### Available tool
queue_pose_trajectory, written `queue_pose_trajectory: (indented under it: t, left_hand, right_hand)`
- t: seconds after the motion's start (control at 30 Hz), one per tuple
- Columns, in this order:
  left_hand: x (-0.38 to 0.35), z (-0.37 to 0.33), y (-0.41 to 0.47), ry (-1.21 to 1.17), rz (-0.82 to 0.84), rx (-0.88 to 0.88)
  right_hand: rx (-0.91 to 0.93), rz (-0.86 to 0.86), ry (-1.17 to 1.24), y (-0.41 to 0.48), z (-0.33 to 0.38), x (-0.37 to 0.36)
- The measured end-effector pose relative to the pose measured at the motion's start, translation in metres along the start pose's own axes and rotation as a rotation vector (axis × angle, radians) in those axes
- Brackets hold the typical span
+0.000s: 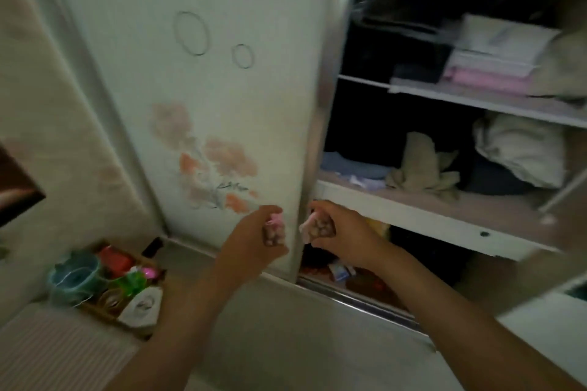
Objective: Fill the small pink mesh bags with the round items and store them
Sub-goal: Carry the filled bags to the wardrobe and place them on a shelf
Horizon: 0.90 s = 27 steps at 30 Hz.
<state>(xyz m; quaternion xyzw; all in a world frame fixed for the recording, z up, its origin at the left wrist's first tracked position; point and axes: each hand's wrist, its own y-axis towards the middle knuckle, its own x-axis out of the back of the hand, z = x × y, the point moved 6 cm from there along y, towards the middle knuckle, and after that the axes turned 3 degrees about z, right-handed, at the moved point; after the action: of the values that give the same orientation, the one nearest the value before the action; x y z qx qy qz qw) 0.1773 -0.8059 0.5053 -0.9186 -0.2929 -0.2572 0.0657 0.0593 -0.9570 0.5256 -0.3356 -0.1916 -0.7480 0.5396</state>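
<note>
Holding one filled pink mesh bag (275, 229) in the curled left hand (251, 246) and a second bag (318, 228) in the curled right hand (344, 236), before the wardrobe shelf (413, 216). Likely light, soft, lumpy; pinch the gathered neck.

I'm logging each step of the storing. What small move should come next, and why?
Probably move the right hand forward and set the right bag on the shelf just ahead. Both bags look filled, the left hand grips the left bag, and the sliding door leaves that side open.
</note>
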Motion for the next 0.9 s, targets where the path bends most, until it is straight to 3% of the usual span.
queue_pose_trajectory:
  t: [0.23, 0.37, 0.47, 0.57, 0.67, 0.73, 0.8, 0.9]
  left_hand:
    - [-0.165, -0.099, 0.109, 0.054, 0.253, -0.162]
    - [-0.269, -0.147, 0.165, -0.041, 0.373, -0.174]
    - [-0.339, -0.182, 0.202, 0.013, 0.422, -0.197]
    - [-0.398, -0.206, 0.232, 0.024, 0.478, -0.216]
    - [-0.449, -0.217, 0.260, -0.011, 0.547, -0.195]
    - [-0.478, -0.217, 0.279, 0.017, 0.568, -0.187]
    - [-0.509, -0.211, 0.302, 0.024, 0.624, -0.193]
    - [-0.543, -0.218, 0.327, 0.125, 0.678, -0.196]
  right_hand:
    - [-0.191, -0.180, 0.014, -0.071, -0.157, 0.129]
    - [-0.259, -0.267, 0.080, -0.108, -0.256, 0.198]
    - [-0.286, -0.309, 0.028, -0.137, -0.316, 0.240]
    - [-0.455, -0.323, 0.067, -0.150, -0.376, 0.276]
    - [-0.474, -0.283, -0.097, -0.153, -0.404, 0.305]
    - [-0.512, -0.405, -0.025, -0.154, -0.429, 0.320]
    - [-0.472, -0.397, 0.045, -0.150, -0.452, 0.323]
    - [-0.597, -0.480, 0.235, -0.145, -0.492, 0.323]
